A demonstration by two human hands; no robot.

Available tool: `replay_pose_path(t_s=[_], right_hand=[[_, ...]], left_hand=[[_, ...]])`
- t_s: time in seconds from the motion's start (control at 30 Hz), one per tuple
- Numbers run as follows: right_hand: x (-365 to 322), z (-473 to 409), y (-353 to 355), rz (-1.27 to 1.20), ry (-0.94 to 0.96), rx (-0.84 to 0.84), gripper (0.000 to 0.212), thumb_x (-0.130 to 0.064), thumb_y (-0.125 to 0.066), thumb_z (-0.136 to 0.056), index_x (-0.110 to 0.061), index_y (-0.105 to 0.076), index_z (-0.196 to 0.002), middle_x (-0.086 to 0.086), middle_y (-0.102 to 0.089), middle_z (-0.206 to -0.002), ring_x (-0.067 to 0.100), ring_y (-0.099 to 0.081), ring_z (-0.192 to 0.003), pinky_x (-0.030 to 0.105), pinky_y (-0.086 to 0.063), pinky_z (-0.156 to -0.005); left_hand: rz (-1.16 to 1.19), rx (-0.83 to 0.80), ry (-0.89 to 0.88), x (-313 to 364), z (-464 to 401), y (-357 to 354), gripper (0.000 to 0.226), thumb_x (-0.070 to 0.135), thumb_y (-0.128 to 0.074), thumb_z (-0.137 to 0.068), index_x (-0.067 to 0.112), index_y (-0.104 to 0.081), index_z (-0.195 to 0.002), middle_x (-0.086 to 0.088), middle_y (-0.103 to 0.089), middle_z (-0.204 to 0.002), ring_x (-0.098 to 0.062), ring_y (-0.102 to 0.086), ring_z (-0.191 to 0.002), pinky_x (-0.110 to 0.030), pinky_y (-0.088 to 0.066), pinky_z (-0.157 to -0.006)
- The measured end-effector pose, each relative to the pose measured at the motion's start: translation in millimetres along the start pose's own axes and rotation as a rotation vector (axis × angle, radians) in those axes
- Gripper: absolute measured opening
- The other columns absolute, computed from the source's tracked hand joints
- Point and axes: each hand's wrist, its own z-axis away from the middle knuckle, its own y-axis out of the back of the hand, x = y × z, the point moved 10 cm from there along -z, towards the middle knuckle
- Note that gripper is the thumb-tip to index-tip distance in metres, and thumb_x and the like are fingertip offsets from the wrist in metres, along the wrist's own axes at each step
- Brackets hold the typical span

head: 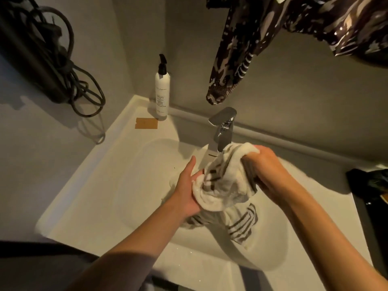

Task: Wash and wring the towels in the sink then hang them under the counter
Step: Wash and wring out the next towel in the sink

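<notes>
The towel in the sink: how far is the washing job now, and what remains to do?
Done: nothing looks finished. In hand: the left hand and right hand both grip the striped white towel bunched over the sink below the faucet, washing or wringing; which one is unclear. Left: hanging it under the counter. No other towel is visible.

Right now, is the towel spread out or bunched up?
Bunched up. The towel is gathered into a wad over the sink, gripped between the left hand and right hand, one striped end hanging down.
</notes>
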Motion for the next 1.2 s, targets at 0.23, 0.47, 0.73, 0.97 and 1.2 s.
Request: replay_pose_path(t_s=[0.23, 0.47, 0.73, 0.97, 1.2], right_hand=[[40.1, 25.5, -77.7, 0.304, 0.075, -0.329, 0.027, -0.015, -0.061, -0.082, -0.015, -0.067, -0.108, -0.001, -0.072, -0.097, 0.013, -0.067, -0.085, 0.019, -0.051, -0.074], [166.5, 34.3, -92.8, -0.967, -0.665, -0.108, 0.076, -0.072, -0.057, -0.084, -0.011, -0.065, -0.128, 0.018, -0.067, -0.129, 0.036, -0.062, -0.118, 0.062, -0.044, -0.103], [84.9, 44.0, -139.5, -1.485, -0.428, -0.442, 0.081, -0.042, -0.097, -0.05, -0.006, -0.073, -0.12, 0.031, -0.062, -0.13, 0.054, -0.058, -0.118, 0.077, -0.044, -0.089], [79.8, 32.5, -120.7, -1.12, -0.409, -0.461, 0.041, 0.007, -0.056, -0.079, -0.006, -0.048, -0.117, 0.02, -0.06, -0.095, 0.019, -0.06, -0.061, 0.019, -0.044, -0.039], [98.2, 25.7, -121.4, -0.729, -0.347, -0.421, 0.023, 0.006, -0.063, -0.084, -0.003, -0.055, -0.103, 0.01, -0.052, -0.069, 0.012, -0.047, -0.049, 0.02, -0.036, -0.036]], left_hand=[[-0.345, 0.148, -0.141, 13.5, -7.9, 1.2, 0.038, 0.043, -0.076, -0.077, 0.011, -0.063, -0.093, -0.023, -0.061, -0.089, -0.028, -0.066, -0.072, -0.033, -0.056, -0.066], [-0.257, 0.012, -0.081, 16.3, 4.2, -10.8, 0.03, 0.034, -0.061, -0.075, 0.016, -0.038, -0.07, -0.013, -0.033, -0.07, -0.026, -0.039, -0.056, -0.025, -0.036, -0.051], [-0.794, 0.019, -0.325, 40.1, 8.2, -40.9, 0.021, 0.017, -0.071, -0.078, 0.02, -0.056, -0.064, -0.021, -0.069, -0.086, -0.032, -0.07, -0.076, -0.041, -0.057, -0.07], [-1.325, -0.082, -0.44, 54.4, 12.6, -79.8, 0.025, 0.011, -0.078, -0.074, 0.018, -0.056, -0.082, -0.007, -0.062, -0.076, -0.015, -0.056, -0.065, -0.029, -0.047, -0.062], [-1.316, 0.099, -0.454, 54.0, -1.8, -66.4, 0.031, 0.002, -0.076, -0.077, 0.022, -0.053, -0.071, 0.003, -0.051, -0.064, -0.014, -0.048, -0.059, -0.023, -0.041, -0.056]])
